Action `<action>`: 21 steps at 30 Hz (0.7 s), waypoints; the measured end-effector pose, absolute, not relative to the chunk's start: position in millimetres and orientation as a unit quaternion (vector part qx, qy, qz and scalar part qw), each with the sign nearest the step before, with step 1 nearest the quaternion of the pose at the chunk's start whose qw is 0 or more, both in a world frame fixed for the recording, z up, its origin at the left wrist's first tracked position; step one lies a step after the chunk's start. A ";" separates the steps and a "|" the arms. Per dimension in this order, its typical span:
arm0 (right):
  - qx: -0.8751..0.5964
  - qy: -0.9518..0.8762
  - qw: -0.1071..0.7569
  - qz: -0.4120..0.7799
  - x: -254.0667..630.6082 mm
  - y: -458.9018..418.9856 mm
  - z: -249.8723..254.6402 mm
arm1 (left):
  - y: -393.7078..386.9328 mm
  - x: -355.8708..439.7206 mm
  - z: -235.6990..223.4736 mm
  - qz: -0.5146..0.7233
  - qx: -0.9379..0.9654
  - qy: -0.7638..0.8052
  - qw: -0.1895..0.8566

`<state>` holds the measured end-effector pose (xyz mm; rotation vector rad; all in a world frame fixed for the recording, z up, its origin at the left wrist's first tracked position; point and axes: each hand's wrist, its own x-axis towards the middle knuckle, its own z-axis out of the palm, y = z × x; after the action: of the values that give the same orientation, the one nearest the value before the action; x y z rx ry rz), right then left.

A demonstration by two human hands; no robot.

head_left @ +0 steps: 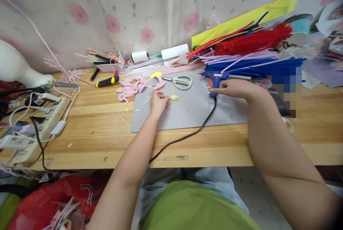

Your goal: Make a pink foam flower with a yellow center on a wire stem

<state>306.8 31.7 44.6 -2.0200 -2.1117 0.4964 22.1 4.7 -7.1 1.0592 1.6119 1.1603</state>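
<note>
While the right hand [233, 88] has its fingers around the handle of a blue hot glue gun [219, 77], the left hand [158, 103] appears, in the head view, to pinch a small yellow-and-white flower centre [174, 97] between its fingertips. This piece is over the grey cutting mat [187, 116], its thin spokes fanned out and nothing pink on it. The gun's nozzle points toward the left-hand side, well apart from the flower centre, and a red light shows on its body; its black cord [215, 104] runs across the mat to the worktop's [91, 122] front edge. Whether there is glue on the flower centre is too small to tell.

As far as shaping goes, a fair part looks done: pink chenille petals [129, 89] lie already bent in a heap at the mat's far corner, some on the mat and some on the bare wood. Joining looks undone, since these petals lie apart from the flower centre, and I see no finished bloom on the mat. Scissors [173, 79] lie unused behind the left hand, beside a yellow scrap [156, 74]. Farther back, red chenille stems [249, 44] and blue chenille stems [254, 67] lie in straight, unworked bundles.
</note>
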 end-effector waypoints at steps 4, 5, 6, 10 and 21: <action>-0.772 -0.624 0.055 0.108 294.2 39.3 33.1 | 4.6 22.1 -6.2 0.459 0.423 0.651 0.432; -0.781 -0.614 0.063 0.099 289.8 39.7 31.4 | 4.6 21.9 -6.0 0.458 0.423 0.652 0.432; -0.787 -0.606 0.067 0.090 285.2 39.6 29.7 | 4.4 21.7 -6.0 0.458 0.423 0.652 0.432; -0.805 -0.586 0.070 0.066 270.3 38.1 21.1 | 3.8 21.1 -6.5 0.459 0.431 0.648 0.428; -0.756 -0.596 0.271 -0.007 268.8 21.5 39.6 | 1.8 22.5 -2.7 0.458 0.430 0.648 0.431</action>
<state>268.8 21.5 39.6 -2.0373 -1.6043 -0.0177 22.5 1.8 -2.7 1.0718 1.6164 1.1420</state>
